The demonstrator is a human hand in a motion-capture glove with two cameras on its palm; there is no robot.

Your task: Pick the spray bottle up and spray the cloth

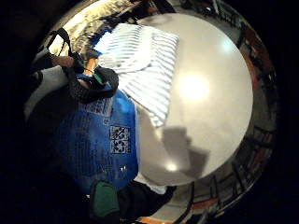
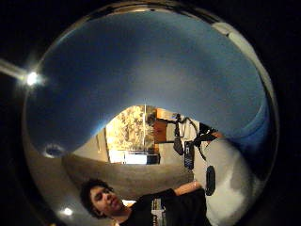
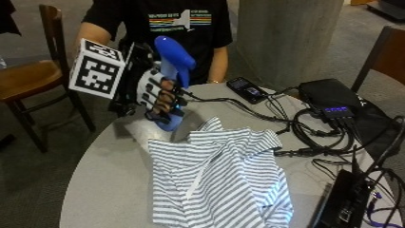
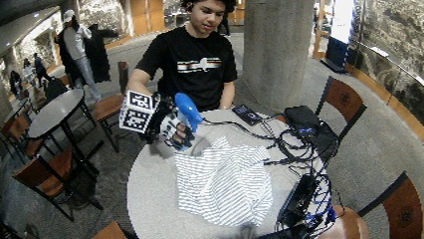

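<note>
No text can be read anywhere in the views. The spray bottle (image 1: 100, 144) carries a label of fine white print and a square recycling-type symbol panel (image 1: 120, 139), none of it legible. The person's black T-shirt (image 3: 180, 21) shows a striped chest graphic with a line of white lettering above it, too small to make out.

The person wears a black short-sleeved T-shirt with thin horizontal stripes of several colours running across the chest, above a line of small white lettering too small to read. The right hand (image 3: 158, 97) is covered by a black glove built of straps and bands that cross the back of the hand, with bare fingers (image 3: 166, 100) showing between the black strips. The other forearm is uncovered below the sleeve.
</note>
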